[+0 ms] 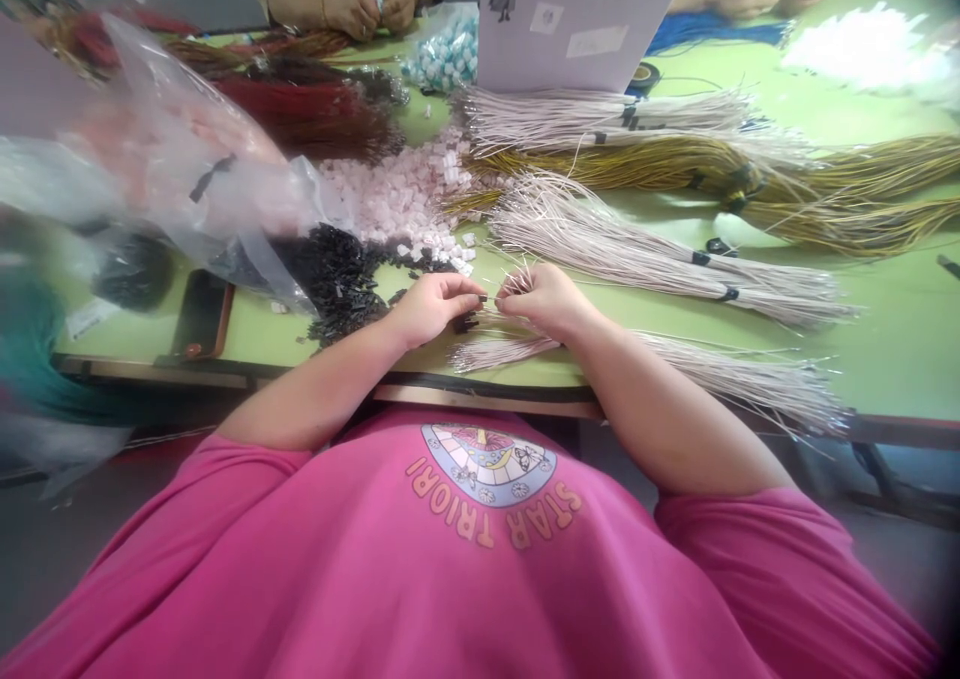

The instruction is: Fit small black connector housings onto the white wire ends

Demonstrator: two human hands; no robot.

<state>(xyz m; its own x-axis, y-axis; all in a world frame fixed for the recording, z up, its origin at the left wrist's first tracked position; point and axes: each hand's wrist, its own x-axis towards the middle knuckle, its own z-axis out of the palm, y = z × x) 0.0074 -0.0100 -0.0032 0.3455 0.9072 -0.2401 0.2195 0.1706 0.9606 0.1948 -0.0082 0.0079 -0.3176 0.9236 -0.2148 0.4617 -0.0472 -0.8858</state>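
My left hand (pixel 437 309) pinches a small black connector housing (pixel 480 300) between thumb and fingertips. Facing it, my right hand (pixel 544 302) is closed on thin white wires (pixel 517 277), whose ends point toward the connector. Whether a wire end sits inside the housing is too small to tell. Just below the hands lies a tied bundle of white wires (pixel 495 354) along the table's front edge. Beside my left hand spreads a pile of loose black connectors (pixel 341 284), and beyond it a heap of pale pink-white connectors (pixel 405 189).
Tied white wire bundles (pixel 645 244) and a yellow-brown bundle (pixel 825 184) cover the right side. Clear plastic bags (pixel 202 159) and a phone (pixel 202 314) lie left. A purple-grey panel (pixel 577 24) stands behind. Across the table are co-workers' hands (pixel 360 9) and a bag of blue-white parts (pixel 446 54).
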